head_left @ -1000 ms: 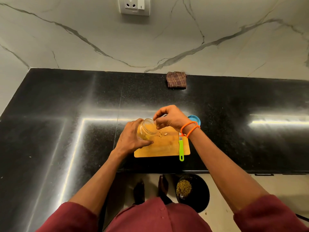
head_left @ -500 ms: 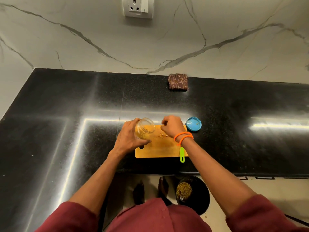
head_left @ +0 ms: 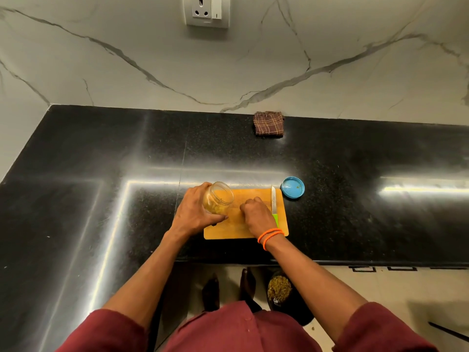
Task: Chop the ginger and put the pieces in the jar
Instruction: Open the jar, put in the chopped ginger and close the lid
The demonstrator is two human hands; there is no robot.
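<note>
My left hand [head_left: 194, 212] grips a clear glass jar [head_left: 218, 198], tilted with its mouth toward the right, over the left part of a wooden cutting board [head_left: 236, 231]. Yellowish ginger pieces show through the glass. My right hand [head_left: 255, 214] rests on the middle of the board with its fingers curled down; whatever lies under them is hidden. A knife with a green handle [head_left: 273, 203] lies along the board's right side, partly behind my right wrist.
The jar's blue lid [head_left: 292, 188] lies upside down on the black counter [head_left: 101, 161] just right of the board. A folded brown checked cloth [head_left: 269, 123] sits at the back by the marble wall. A dark bin [head_left: 281, 293] with scraps stands on the floor below.
My right hand dropped from the jar's mouth to the board and slid toward me, fingers curled. The jar came lower and stays tilted in my left hand.
</note>
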